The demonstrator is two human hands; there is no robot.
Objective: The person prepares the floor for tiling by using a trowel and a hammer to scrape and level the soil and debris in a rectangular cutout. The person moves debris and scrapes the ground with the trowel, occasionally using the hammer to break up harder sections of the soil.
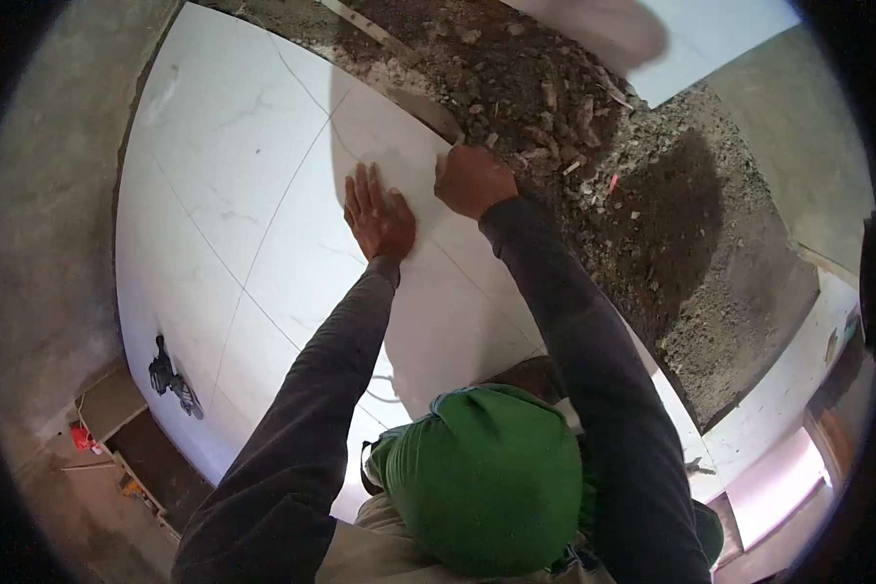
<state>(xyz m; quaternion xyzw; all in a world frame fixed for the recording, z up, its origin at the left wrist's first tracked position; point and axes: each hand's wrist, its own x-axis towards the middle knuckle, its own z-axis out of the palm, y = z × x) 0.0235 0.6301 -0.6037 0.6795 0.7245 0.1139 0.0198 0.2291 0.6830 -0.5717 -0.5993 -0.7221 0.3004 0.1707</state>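
Tile [399, 136]: white, faintly veined, upper centre of the frame, partly under a shadow. Left hand [382, 216] lies palm down on it, fingers extended and slightly apart, nothing gripped. Right hand [475, 182], to the right of the left hand, is at the tile's edge beside the soil, fingers curled together. Cannot tell whether they clamp the edge or anything else; the fingertips are hidden.

Surroundings: more white floor [204, 175] spans the left of the frame, crossed by thin dark joints. Soil [516, 78], dark and crumbly with pale fragments, runs from upper centre down the right. White slab [720, 34] at upper right, a rounded shadow across part of it. Dark tool [170, 375] on the floor, lower left; type unclear. Green cloth [487, 477] bulges at lower centre, between dark sleeves [302, 389].
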